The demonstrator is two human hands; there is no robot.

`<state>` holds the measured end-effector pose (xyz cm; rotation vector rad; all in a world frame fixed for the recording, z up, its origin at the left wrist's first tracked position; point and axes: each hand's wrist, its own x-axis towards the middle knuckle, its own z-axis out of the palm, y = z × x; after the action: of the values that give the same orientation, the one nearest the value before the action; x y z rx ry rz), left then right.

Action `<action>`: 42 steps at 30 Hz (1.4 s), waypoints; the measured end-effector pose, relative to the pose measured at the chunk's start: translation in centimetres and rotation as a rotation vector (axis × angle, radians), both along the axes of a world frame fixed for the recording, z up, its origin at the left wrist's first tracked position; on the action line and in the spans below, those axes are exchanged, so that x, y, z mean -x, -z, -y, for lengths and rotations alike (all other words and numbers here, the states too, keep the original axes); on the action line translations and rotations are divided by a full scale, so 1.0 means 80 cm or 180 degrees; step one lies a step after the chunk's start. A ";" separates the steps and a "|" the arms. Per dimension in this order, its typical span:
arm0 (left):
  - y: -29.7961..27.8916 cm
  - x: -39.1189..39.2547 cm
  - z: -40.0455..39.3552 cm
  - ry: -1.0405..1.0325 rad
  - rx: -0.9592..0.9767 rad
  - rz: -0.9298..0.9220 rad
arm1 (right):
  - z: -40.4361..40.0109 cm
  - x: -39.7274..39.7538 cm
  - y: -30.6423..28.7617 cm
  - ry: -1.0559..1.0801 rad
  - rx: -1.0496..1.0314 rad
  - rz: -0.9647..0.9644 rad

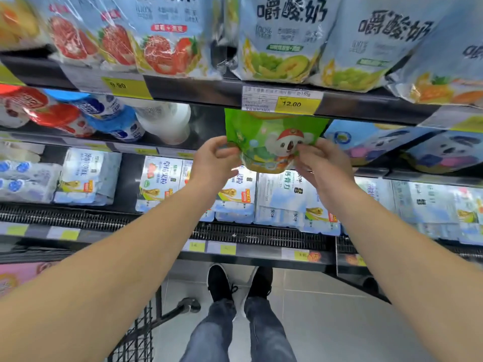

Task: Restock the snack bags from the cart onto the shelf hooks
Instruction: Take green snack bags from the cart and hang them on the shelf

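- The top of the green snack bag [271, 131] runs up behind the shelf rail and its yellow 12.00 price tag [298, 103], so whatever it hangs from is out of sight.
- The cart [141, 333] shows only as a corner of black wire mesh at the bottom edge, left of the person's black shoes [220, 283]; nothing inside it can be made out.
- Small print on the bag is too blurred to read.
- The bag is bright green with a cartoon koala in a red cap, and a yellow band along its lower edge.
- It sits at mid-shelf height, left of the blue koala bags [376, 142] and right of white bottles [167, 121].
- The left hand [213, 160] pinches the bag's lower left corner, fingers curled.
- The right hand [321, 163] pinches the lower right side, thumb on the front.
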<state>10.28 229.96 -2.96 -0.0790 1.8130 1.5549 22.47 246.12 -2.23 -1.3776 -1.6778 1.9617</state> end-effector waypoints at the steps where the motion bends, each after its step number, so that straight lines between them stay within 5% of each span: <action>1: 0.002 -0.004 0.000 -0.0050 -0.0021 0.0103 | 0.003 -0.001 0.000 0.0054 0.0017 -0.0021; 10: 0.002 -0.017 -0.015 0.0182 0.0136 0.0431 | 0.032 0.006 0.011 0.0400 0.0861 0.0367; 28: -0.019 0.013 -0.019 0.0851 0.0134 0.0763 | 0.016 0.016 -0.008 -0.0198 0.0532 0.0364; 35: -0.050 -0.022 0.027 0.1099 0.0652 -0.0016 | 0.059 -0.036 -0.047 -0.1199 -0.0957 0.1230; 42: -0.085 -0.077 0.083 0.1468 0.1086 -0.0995 | 0.107 -0.080 -0.080 -0.2089 -0.1921 0.1409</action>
<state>16.47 223.29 3.86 0.4155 2.1361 0.9654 28.88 237.57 4.16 -1.1499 -2.9036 1.1936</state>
